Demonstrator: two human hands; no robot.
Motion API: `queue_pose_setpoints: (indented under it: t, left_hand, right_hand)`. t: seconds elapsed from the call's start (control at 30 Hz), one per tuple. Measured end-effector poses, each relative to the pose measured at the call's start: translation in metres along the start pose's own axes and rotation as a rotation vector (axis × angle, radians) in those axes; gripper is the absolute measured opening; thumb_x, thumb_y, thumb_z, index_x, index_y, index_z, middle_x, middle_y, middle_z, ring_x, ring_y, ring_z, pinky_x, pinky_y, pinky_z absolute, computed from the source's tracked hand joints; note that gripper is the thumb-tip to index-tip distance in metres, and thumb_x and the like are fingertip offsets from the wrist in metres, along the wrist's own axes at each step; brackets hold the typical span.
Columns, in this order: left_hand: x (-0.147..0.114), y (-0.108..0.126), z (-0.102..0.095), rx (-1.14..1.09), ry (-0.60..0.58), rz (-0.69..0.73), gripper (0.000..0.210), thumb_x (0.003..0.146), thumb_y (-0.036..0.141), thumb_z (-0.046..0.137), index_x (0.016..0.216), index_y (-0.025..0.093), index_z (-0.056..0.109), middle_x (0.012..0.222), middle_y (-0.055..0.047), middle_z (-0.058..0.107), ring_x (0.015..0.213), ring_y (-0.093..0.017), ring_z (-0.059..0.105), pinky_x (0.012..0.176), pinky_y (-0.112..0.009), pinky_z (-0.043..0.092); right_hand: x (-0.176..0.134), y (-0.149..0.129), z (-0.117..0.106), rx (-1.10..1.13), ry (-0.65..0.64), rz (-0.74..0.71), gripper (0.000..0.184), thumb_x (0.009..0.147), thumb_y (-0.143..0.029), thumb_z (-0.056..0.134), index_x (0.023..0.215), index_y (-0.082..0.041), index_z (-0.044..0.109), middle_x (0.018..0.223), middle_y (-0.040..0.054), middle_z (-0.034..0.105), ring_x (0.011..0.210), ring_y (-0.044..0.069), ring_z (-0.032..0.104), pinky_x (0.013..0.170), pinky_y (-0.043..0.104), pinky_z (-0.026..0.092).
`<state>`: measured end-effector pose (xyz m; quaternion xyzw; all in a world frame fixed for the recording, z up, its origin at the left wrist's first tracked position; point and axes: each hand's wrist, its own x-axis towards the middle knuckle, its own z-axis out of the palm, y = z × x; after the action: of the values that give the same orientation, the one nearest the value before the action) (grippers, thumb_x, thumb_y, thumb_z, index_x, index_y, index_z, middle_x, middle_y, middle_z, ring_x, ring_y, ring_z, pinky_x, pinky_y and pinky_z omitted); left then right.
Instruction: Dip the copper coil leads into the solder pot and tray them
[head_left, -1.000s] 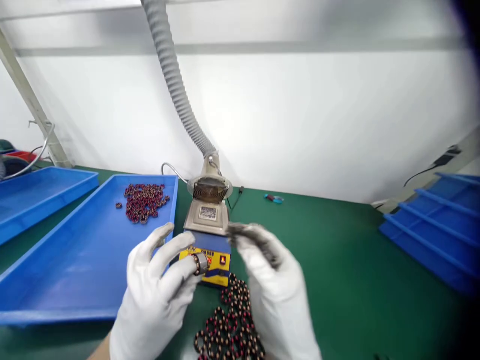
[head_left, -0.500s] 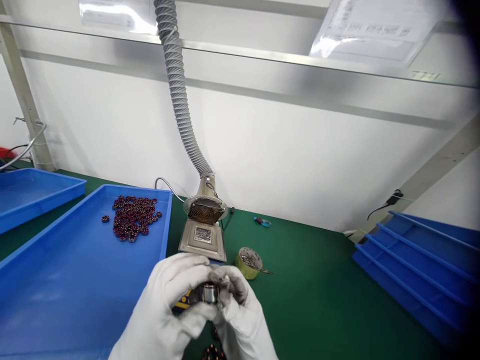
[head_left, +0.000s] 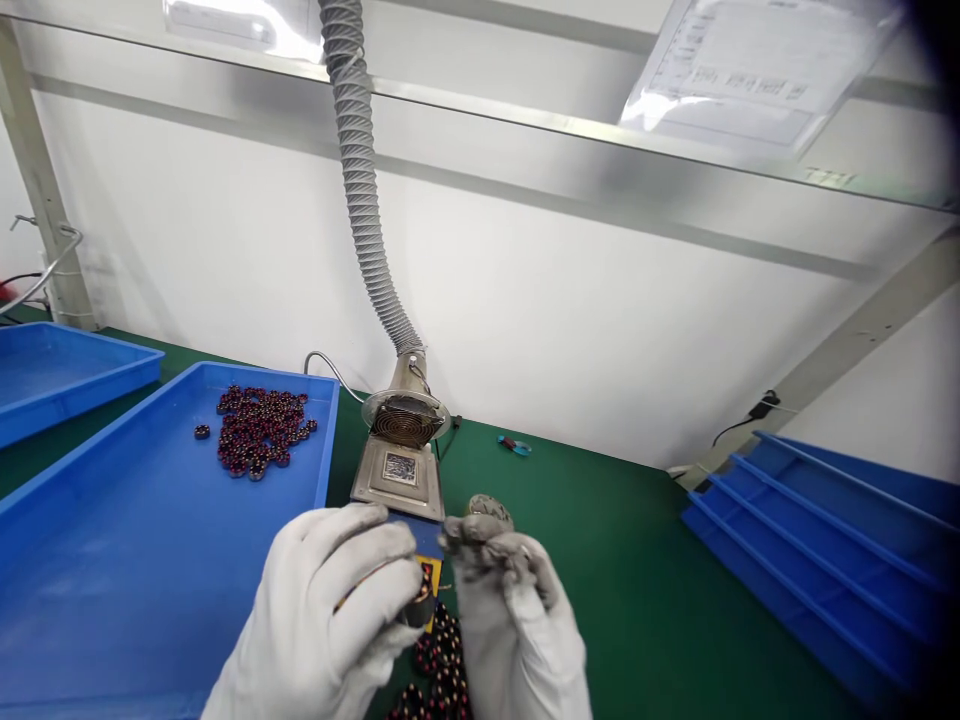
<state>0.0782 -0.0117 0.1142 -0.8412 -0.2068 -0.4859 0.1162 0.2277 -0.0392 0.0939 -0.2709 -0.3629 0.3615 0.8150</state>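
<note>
In a white glove, my left hand (head_left: 322,600) is closed around a small dark round part (head_left: 422,608), mostly hidden by the fingers. A thin copper-coloured end pokes out of it to the right. My right hand (head_left: 521,610), gloved too with grey-smudged fingertips, is apart from it on the right. Its fingers are pinched together, and whatever they hold is hidden. Just behind those fingertips is a round tin (head_left: 491,508), partly covered. Below and between the hands lie several dark ring-shaped parts (head_left: 442,655) with red and gold dots.
A large blue tray (head_left: 150,560) on the left carries a heap of similar dotted rings (head_left: 262,430). A fume extractor (head_left: 405,410) with a grey hose stands behind the hands. Small cutters (head_left: 514,445) lie farther back. Stacked blue trays (head_left: 810,560) are at the right, another blue tray (head_left: 82,390) far left.
My hands have parted: the right moved rightward, away from the part and in front of the tin. The left keeps the part, its shiny metal side now out of sight. The camera view shifted slightly.
</note>
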Motion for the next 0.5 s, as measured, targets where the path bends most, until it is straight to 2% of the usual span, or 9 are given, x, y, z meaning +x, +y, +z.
queue_pose_setpoints:
  t: [0.07, 0.13, 0.27, 0.33, 0.43, 0.5]
  left_hand:
    - [0.000, 0.001, -0.001, 0.008, 0.012, -0.021, 0.016, 0.091, 0.025, 0.042, 0.096, 0.019, 0.056, 0.099, -0.001, 0.068, 0.103, -0.017, 0.050, 0.088, -0.033, 0.038]
    - [-0.001, 0.001, -0.001, 0.007, 0.024, -0.043, 0.015, 0.090, 0.025, 0.045, 0.096, 0.019, 0.056, 0.098, -0.001, 0.068, 0.103, -0.018, 0.051, 0.088, -0.034, 0.039]
    - [-0.005, 0.000, 0.000, 0.027, 0.027, -0.056, 0.016, 0.087, 0.023, 0.050, 0.100, 0.017, 0.056, 0.102, -0.004, 0.067, 0.105, -0.020, 0.050, 0.088, -0.037, 0.040]
    - [-0.005, 0.000, 0.000, 0.045, 0.025, -0.045, 0.017, 0.086, 0.023, 0.050, 0.100, 0.017, 0.057, 0.102, -0.004, 0.067, 0.105, -0.021, 0.051, 0.088, -0.037, 0.041]
    - [-0.003, 0.002, -0.001, 0.074, 0.040, -0.017, 0.013, 0.086, 0.023, 0.049, 0.095, 0.018, 0.058, 0.097, -0.002, 0.069, 0.101, -0.019, 0.053, 0.085, -0.036, 0.043]
    - [-0.002, 0.003, -0.002, 0.086, 0.038, -0.009, 0.011, 0.086, 0.021, 0.049, 0.091, 0.019, 0.058, 0.094, 0.000, 0.070, 0.100, -0.018, 0.054, 0.085, -0.035, 0.043]
  right_hand:
    - [-0.002, -0.003, -0.004, -0.102, 0.061, -0.108, 0.003, 0.071, -0.027, 0.072, 0.073, -0.026, 0.071, 0.081, -0.0005, 0.071, 0.080, 0.015, 0.066, 0.073, 0.024, 0.053]
    - [-0.005, -0.005, -0.005, -0.212, 0.039, -0.173, 0.001, 0.072, -0.024, 0.071, 0.073, -0.024, 0.071, 0.080, 0.0019, 0.071, 0.078, 0.017, 0.066, 0.071, 0.025, 0.054]
    - [-0.008, -0.009, 0.006, -0.343, -0.137, 0.068, 0.011, 0.069, -0.022, 0.072, 0.081, -0.023, 0.072, 0.080, 0.0051, 0.072, 0.073, 0.020, 0.067, 0.066, 0.028, 0.056]
    - [-0.008, -0.008, 0.012, -0.360, -0.181, 0.106, 0.010, 0.068, -0.021, 0.072, 0.078, -0.022, 0.072, 0.075, 0.0047, 0.071, 0.069, 0.020, 0.067, 0.063, 0.028, 0.056]
    - [-0.009, -0.003, 0.012, -0.391, -0.170, -0.047, 0.008, 0.066, -0.014, 0.072, 0.066, -0.022, 0.071, 0.070, 0.0027, 0.068, 0.065, 0.018, 0.065, 0.059, 0.026, 0.054]
    - [-0.011, -0.001, 0.008, -0.403, -0.061, -0.153, 0.011, 0.066, -0.012, 0.071, 0.066, -0.023, 0.070, 0.069, 0.0016, 0.068, 0.064, 0.017, 0.064, 0.057, 0.024, 0.054]
